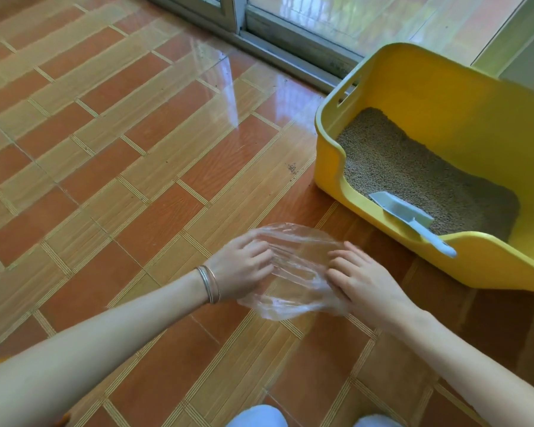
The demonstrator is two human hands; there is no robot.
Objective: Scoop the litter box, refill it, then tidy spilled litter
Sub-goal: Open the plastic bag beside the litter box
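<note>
- A glossy tiled floor (111,167) in a brick-like pattern of terracotta red and tan wood-grain strips, with thin ridged lines between them.
- A grey metal-framed sliding glass door (228,10) along the far edge, its dirty bottom track (290,53) meeting the tiles.
- Daylight through the glass pane (336,13) throws a bright sheen (225,72) on the floor.
- A pale panel (524,57) stands at the upper right.

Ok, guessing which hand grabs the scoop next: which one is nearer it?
Right. The right hand grips the bag just left of the scoop; the left hand grips it farther left.
</note>
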